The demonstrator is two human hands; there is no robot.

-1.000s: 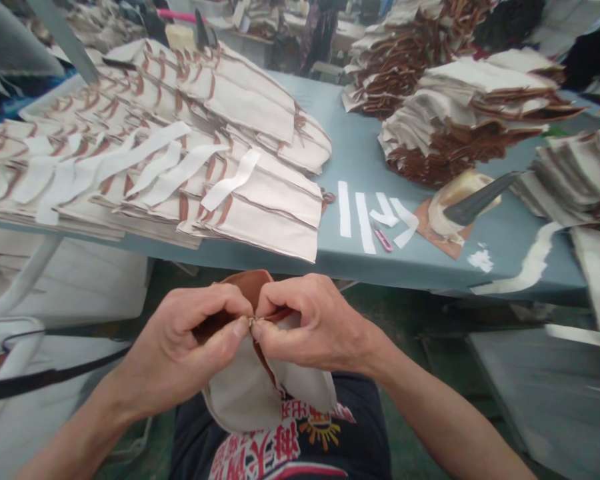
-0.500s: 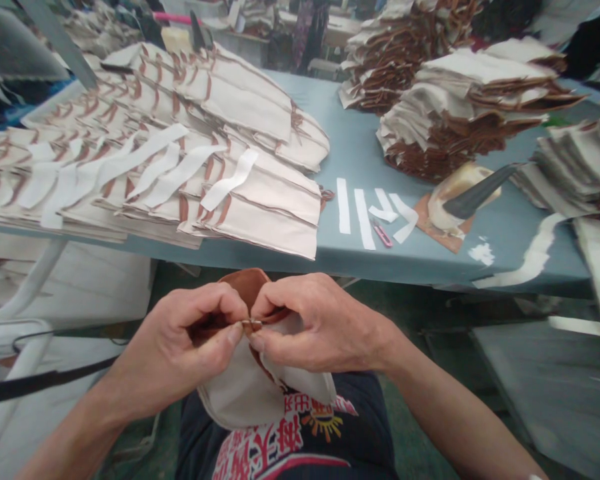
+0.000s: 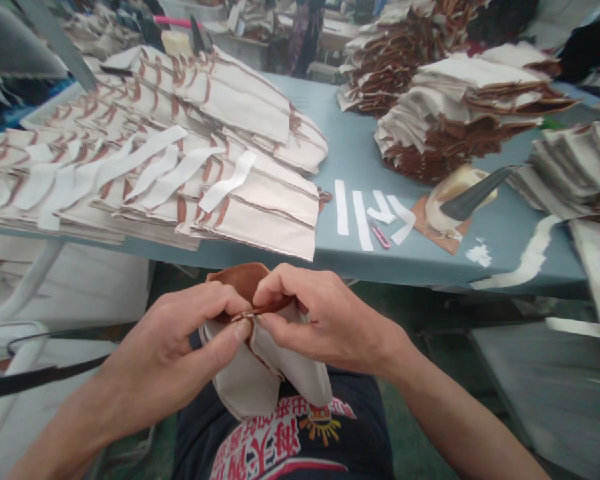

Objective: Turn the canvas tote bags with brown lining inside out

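Compared with half a second ago, the cream piece has spread: its two lower panels hang wider apart below the fingers, and more of the left panel shows beneath the left hand. Along its upper edge, the right hand has turned a little, its forefinger raised.

Both hands grip the piece above the lap, in front of the counter and clear of its edge. Thumb and forefinger of the left hand are pinched together on the brown-edged seam near the middle; a small pale bit at the pinch is too small to make out. Right thumb and forefinger sit just beside them, a narrow gap between the tips, with the brown edge running in it. The other fingers of both hands are curled in. Brown lining rises behind the fingertips, and the lower panels hang over a dark garment with printed characters.

Beyond, overlapping cream pieces fill the counter's left part, white strips lying across some. Right of them lie loose white strips, pink-handled snips and a pale container on a brown square, near brown-edged stacks.
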